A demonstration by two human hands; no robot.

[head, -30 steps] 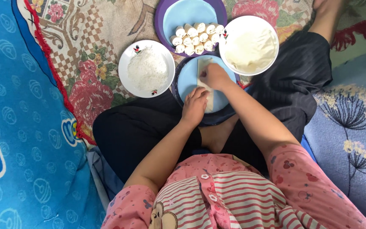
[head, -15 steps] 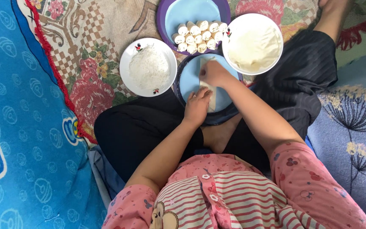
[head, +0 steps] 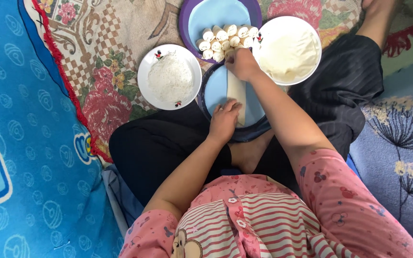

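Your right hand (head: pixel 241 63) has moved up to the far end of the dough strip (head: pixel 236 93), pinching it beside the rolled pieces (head: pixel 225 37). Your left hand (head: pixel 223 119) stays pressed flat, ungripping, on the near end, on the blue plate (head: pixel 214 91).

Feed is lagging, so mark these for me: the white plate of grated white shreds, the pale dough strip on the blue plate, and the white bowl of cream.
White plate of grated white shreds (head: pixel 144 81), head view, left rim.
Pale dough strip (head: pixel 236 88), head view, middle.
White bowl of cream (head: pixel 311 67), head view, right rim.
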